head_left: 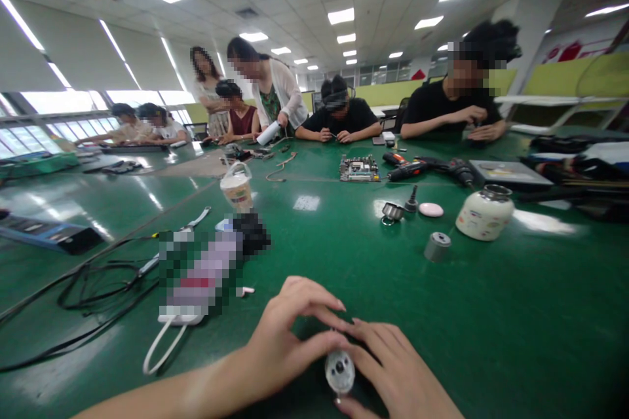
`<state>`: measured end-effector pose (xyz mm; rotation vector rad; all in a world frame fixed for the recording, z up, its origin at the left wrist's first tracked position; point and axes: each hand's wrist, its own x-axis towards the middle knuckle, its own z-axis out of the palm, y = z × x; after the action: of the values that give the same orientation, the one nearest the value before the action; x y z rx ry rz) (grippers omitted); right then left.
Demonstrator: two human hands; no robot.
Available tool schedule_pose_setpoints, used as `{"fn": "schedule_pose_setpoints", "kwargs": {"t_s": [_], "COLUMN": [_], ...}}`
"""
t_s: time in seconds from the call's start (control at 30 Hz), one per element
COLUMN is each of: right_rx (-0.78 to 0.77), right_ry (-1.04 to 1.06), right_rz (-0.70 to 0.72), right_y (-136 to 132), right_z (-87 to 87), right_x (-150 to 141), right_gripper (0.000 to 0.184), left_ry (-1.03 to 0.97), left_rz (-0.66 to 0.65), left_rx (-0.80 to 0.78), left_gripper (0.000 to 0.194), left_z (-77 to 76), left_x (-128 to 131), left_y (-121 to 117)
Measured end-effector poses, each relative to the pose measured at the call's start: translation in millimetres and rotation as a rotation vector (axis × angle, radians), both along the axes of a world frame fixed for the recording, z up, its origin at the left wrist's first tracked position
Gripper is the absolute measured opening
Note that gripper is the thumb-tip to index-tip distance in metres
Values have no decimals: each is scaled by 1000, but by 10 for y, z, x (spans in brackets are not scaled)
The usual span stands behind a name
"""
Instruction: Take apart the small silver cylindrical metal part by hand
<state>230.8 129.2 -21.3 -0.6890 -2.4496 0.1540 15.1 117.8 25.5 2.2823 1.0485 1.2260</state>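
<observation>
A small round clear-and-silver part point(339, 373) with dark holes in its face is between my hands, low in the view. My right hand point(388, 366) grips it, thumb at the lower edge and index finger along the upper right. At its upper edge, my left hand point(289, 324) closes in with a bent thumb and curled fingers, fingertips meeting those of the right. A grey metal cylinder point(437, 247) stands beyond my right hand. Behind it are a cream rounded jar point(485, 213), a pink oval lid point(431, 209), a dark stemmed fitting point(411, 199) and a metal cup-like piece point(392, 212).
Left of my hands lie a phone point(209, 268) with a white strap, a small pink piece point(247, 291) and black cables point(98, 285). A plastic drink cup point(236, 188), circuit board point(359, 169) and power drills point(417, 167) sit farther back. Several people work across the green table point(295, 249).
</observation>
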Motion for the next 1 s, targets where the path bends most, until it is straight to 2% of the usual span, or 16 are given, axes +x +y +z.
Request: {"fn": "schedule_pose_setpoints", "kwargs": {"t_s": [0.1, 0.27, 0.5, 0.67, 0.73, 0.9, 1.0], "right_rx": [-36, -82, -95, -99, -94, -65, -59], "right_ry": [-34, -67, -80, -81, -81, -78, -77], "right_rz": [-11, -20, -16, -18, -20, -7, -2], "right_y": [1, -10, -17, -13, -15, -18, -18], "right_z": [16, 19, -6, -5, 0, 2, 6], "right_x": [2, -13, -4, -19, -29, -14, 8], "right_gripper": [39, 37, 39, 38, 38, 41, 42], "left_ry": [74, 230, 245, 119, 35, -70, -80], "left_rz": [101, 158, 216, 281, 224, -109, -160], "left_rx": [-50, -159, -195, -107, -51, -42, -59], "left_gripper": [41, 43, 50, 36, 32, 37, 35], "left_z": [-136, -328, -348, -292, -228, -62, -12], "left_x": [-95, -238, -270, -251, -216, -97, -51], "left_y": [175, 381, 415, 366, 293, 77, 11]}}
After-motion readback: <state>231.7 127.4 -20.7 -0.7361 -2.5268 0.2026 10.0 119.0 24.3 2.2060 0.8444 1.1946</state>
